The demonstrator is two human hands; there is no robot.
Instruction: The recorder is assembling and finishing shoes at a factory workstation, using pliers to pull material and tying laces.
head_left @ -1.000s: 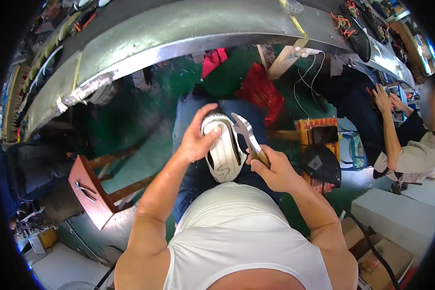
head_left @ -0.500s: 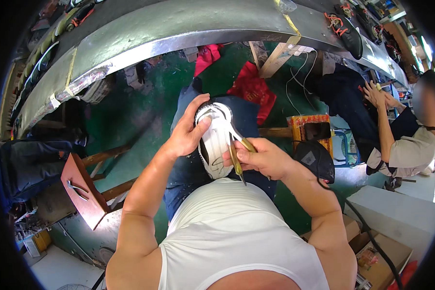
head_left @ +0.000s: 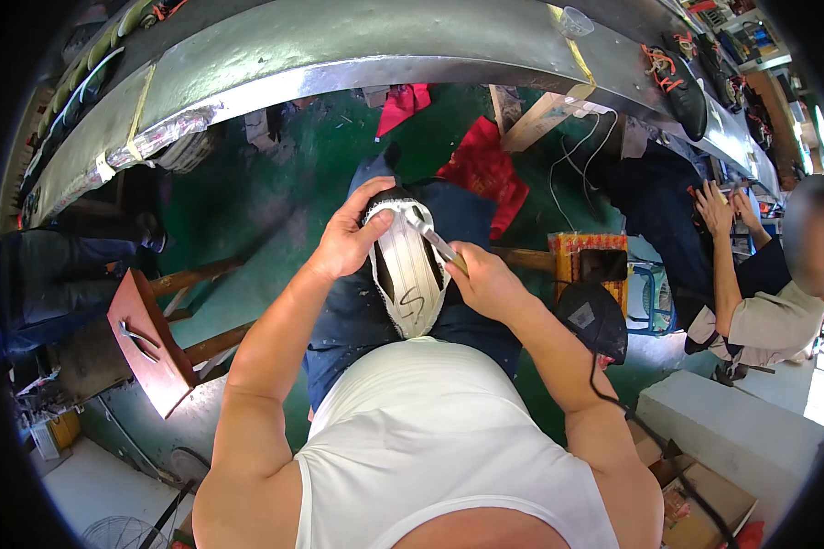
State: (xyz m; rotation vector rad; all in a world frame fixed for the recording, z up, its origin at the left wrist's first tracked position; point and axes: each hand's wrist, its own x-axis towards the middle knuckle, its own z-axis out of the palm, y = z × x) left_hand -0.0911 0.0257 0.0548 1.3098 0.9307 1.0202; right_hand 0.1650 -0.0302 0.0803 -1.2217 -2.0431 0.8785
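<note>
A shoe upper on a last (head_left: 410,274) rests across my thighs, its pale underside facing up with a dark hand-drawn mark near the close end. My left hand (head_left: 352,233) wraps round its far left end, thumb pressed on the pale edge. In my right hand (head_left: 487,282) is a pair of pincers (head_left: 441,244) with metal jaws and yellowish handles. Those jaws meet the far right rim of the upper, close to my left thumb. Whether they pinch material is too small to tell. My right fingers are closed round the handles and partly hidden.
A long metal-topped bench (head_left: 339,82) crosses ahead, with dark shoes (head_left: 677,91) at its right. On a reddish-brown stool (head_left: 151,352) at left lies another hand tool (head_left: 139,339). A co-worker (head_left: 751,284) sits at right. Red cloth (head_left: 485,174) lies on the green floor.
The pincers have swung up from lying across the middle, and their handles have come together in my right hand. My left hand stays on the far end of the upper.
</note>
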